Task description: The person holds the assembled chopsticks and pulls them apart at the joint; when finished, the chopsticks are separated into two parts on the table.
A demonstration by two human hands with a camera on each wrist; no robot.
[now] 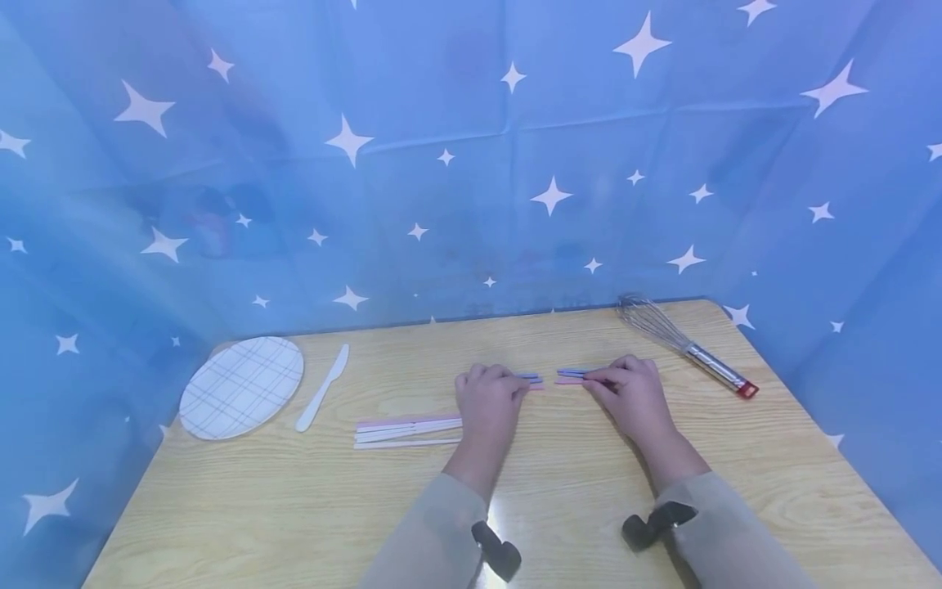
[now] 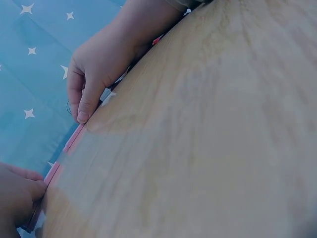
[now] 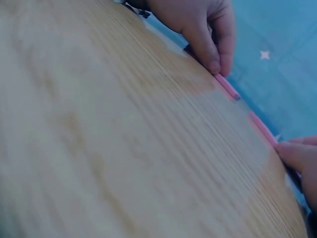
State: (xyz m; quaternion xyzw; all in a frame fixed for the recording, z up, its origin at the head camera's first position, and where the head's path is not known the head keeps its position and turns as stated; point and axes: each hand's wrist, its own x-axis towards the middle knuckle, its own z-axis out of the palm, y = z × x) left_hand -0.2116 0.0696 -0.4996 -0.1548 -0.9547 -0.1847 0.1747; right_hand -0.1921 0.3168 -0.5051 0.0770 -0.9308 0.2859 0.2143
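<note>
My left hand is low on the table, thumb and fingers pinching thin blue and pink sticks whose ends poke out to the right. Facing it, my right hand pinches another few blue and pink sticks, their ends pointing left. A small gap separates the two sets. In the left wrist view a pink stick shows below the right fingertips. The right wrist view shows both pink ends close to the tabletop. Several white and pink sticks lie left of my left wrist, partly hidden by it.
A white checked plate lies at the table's left, with a white knife beside it. At the back right rests a wire whisk with a red handle end. A blue starry cloth hangs behind the wooden table.
</note>
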